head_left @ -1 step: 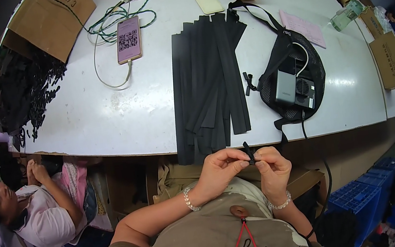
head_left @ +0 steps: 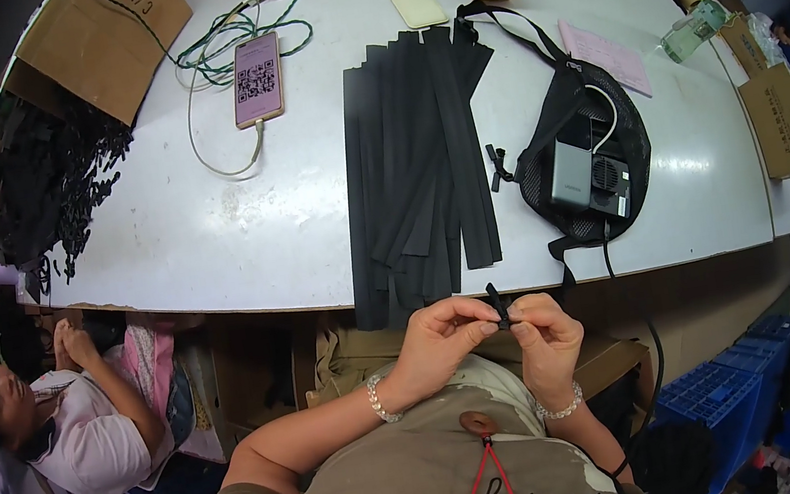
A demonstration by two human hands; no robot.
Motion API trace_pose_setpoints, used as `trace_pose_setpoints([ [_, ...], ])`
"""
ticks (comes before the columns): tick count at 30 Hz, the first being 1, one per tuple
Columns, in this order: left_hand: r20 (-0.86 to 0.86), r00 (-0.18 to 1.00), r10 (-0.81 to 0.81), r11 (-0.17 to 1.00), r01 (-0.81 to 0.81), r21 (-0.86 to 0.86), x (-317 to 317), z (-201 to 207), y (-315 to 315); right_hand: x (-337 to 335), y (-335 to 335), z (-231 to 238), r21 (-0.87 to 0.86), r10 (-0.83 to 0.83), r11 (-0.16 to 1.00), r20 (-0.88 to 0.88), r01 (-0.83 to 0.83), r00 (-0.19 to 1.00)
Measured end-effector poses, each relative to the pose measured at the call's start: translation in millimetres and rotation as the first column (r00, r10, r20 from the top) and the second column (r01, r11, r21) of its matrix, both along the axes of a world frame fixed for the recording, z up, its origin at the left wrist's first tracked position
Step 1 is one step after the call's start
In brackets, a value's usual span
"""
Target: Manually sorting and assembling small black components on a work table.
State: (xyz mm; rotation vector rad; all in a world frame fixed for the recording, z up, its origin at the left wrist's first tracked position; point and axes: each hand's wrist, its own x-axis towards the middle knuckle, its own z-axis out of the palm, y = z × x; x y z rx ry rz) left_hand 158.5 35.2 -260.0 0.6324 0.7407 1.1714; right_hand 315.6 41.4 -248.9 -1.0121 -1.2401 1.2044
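Beyond the grip: white table [head_left: 211, 232], bundle of black strips [head_left: 419, 163] hanging over its near edge. Left hand [head_left: 438, 337] and right hand [head_left: 543, 332] pressed together at the fingertips, pinching a small black strap piece [head_left: 496, 305] just below that edge. Judged light, limp, likely slippery; best held near its ends.

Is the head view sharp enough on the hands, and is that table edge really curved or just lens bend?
Head view: both hands and the small black piece they pinch look sharp; the white table edge bows from fisheye distortion; corners are vignetted black; lighting is even, with no harsh glare.
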Motion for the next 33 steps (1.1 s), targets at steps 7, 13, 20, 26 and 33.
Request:
trace_pose_setpoints([
  [7,-0.025,1.000,-0.008,1.000,0.008,0.002,0,1,1,0,0,3,-0.015,0.002,1.000,0.022,-0.002,1.000],
  [13,0.020,0.998,-0.061,0.998,0.062,-0.028,-2,8,4,-2,-1,11,-0.121,-0.009,0.993,0.049,0.015,0.999],
  [20,0.066,0.998,0.023,0.985,-0.011,-0.170,-4,23,14,-9,9,19,-0.177,0.021,0.984,-0.038,-0.027,0.999],
  [26,0.004,0.995,0.100,0.994,-0.100,-0.041,-22,51,33,-26,40,40,-0.059,0.136,0.989,-0.008,-0.136,0.991],
  [33,-0.094,0.962,0.257,0.965,-0.251,0.071,-31,35,52,-45,57,31,-0.084,0.149,0.985,-0.042,-0.152,0.988],
])
